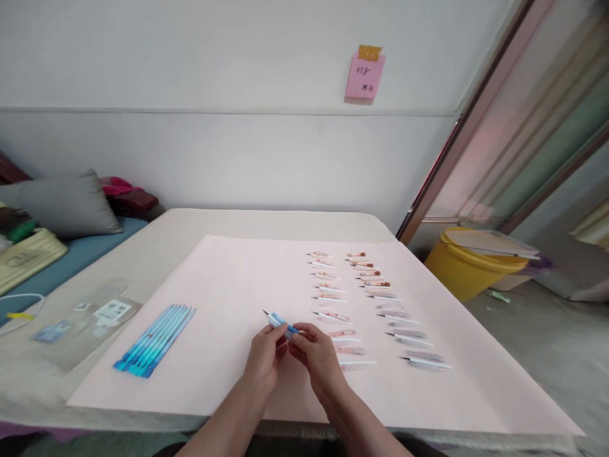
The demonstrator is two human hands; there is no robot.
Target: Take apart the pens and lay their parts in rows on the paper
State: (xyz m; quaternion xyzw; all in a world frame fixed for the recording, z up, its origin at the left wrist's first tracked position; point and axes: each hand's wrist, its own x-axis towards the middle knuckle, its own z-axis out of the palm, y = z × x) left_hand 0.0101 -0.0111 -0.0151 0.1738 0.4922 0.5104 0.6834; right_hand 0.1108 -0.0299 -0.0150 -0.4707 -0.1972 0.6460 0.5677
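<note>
A blue pen [277, 320] with a dark pointed tip is held between both hands, its tip aimed up and to the left. My left hand [266, 355] pinches the pen's barrel near the front. My right hand [314, 355] closes its fingertips on the darker blue rear end. Just beyond my right hand lie pink-patterned pens [339, 317] in a column, some partly covered by the hand. A second column to the right has brown-topped pens [375, 284] at the back and greyish ones [413, 334] nearer. At left, several slim blue sticks [155, 339] lie side by side.
Pale pink paper [228, 273] covers much of the white table [190, 222]. A clear plastic bag [90, 324] with a label lies at the left. A yellow bin [469, 263] stands right of the table. A pink note [364, 77] is taped to the wall, and a grey cushion [66, 203] sits far left.
</note>
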